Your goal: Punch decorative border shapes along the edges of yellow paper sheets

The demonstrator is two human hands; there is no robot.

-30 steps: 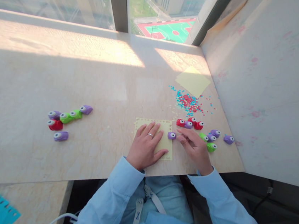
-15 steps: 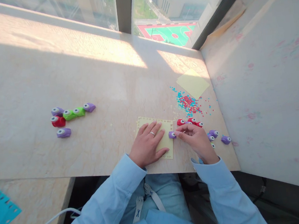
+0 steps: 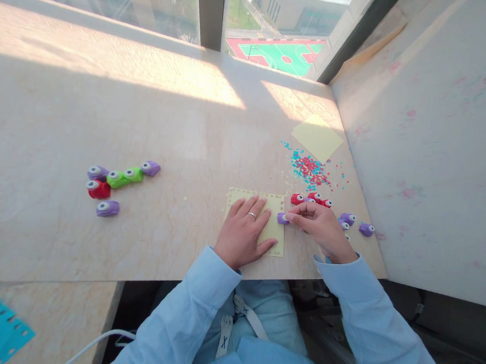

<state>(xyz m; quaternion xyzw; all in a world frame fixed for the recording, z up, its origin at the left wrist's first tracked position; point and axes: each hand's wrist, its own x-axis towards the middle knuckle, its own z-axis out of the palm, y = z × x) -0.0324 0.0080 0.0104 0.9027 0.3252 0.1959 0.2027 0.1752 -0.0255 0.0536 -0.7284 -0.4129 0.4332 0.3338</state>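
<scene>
Atop the counter [image 3: 175, 119], left hand [image 3: 243, 231] spreads across yellow paper [image 3: 277, 231] while right hand [image 3: 324, 228] pinches a purple punch [image 3: 281, 219].

Two hands [image 3: 245, 234], four red punches [image 3: 98, 189]

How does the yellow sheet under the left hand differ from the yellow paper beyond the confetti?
The yellow sheet has punched marks along its edges; the far yellow paper shows none I can make out.
The sheet lies under the left hand, with a purple punch at its right edge; no hand touches the far paper.
The sheet sits roughly square to the person, the far paper cornerwise.
Both are pale yellow.
</scene>
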